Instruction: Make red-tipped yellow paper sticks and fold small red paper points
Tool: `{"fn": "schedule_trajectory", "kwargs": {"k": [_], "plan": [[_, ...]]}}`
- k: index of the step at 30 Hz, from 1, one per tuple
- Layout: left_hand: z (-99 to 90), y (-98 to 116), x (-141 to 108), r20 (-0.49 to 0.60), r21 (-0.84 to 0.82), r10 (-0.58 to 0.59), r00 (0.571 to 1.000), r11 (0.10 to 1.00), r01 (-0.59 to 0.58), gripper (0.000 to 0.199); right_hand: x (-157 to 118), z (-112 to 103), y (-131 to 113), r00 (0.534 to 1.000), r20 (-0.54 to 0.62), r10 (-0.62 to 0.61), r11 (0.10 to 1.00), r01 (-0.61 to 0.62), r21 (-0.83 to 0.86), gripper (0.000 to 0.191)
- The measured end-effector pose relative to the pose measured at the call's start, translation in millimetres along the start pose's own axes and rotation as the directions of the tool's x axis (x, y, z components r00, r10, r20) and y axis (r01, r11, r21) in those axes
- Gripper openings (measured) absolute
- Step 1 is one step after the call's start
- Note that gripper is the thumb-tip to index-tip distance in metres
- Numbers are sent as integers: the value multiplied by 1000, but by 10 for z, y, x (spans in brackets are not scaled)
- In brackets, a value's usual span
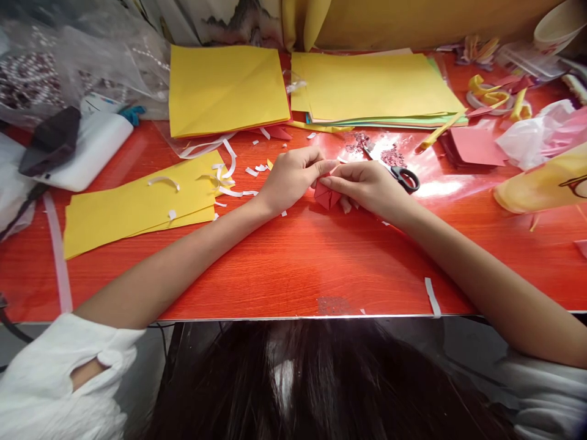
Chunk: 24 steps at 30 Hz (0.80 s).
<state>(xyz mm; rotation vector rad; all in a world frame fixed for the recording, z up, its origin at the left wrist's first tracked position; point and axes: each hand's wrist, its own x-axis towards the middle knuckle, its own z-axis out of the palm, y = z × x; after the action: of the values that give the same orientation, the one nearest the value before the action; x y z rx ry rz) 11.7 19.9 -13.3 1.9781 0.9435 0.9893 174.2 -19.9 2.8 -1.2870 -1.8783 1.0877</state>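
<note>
Between my two hands, above the red table [257,269], is a small folded piece of red paper [326,194] with creased facets. My left hand [293,177] pinches its upper left side between thumb and fingers. From the right, my right hand [371,186] grips the same paper, thumb on top and other fingers curled below. My fingers hide part of its upper edge. Just behind my right hand lie scissors [406,178] with dark handles, their blades partly covered by the hand. Red shiny scraps [393,156] are scattered by the blades.
Stacks of yellow paper [229,91] lie along the back. Yellow strips [142,211] with white paper curls [229,159] lie at left. Red paper squares [474,146] and a yellowish cup [545,180] are at right. A bag of beads [32,79] fills the back left corner.
</note>
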Motion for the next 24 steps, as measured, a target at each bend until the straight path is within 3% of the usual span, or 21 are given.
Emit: {"fn": "schedule_trajectory", "kwargs": {"k": [10, 19, 24], "plan": [[-2, 23, -5, -14, -11, -6, 1000, 1000, 6, 36, 19, -21, -7, 997, 74, 6, 997, -11, 75, 24], [23, -33, 19, 77, -114, -69, 995, 990, 78, 22, 53, -10, 87, 989, -65, 132, 903, -93, 418, 26], [30, -87, 32, -14, -128, -35, 999, 991, 33, 22, 65, -17, 117, 987, -99, 124, 854, -56, 517, 25]]}}
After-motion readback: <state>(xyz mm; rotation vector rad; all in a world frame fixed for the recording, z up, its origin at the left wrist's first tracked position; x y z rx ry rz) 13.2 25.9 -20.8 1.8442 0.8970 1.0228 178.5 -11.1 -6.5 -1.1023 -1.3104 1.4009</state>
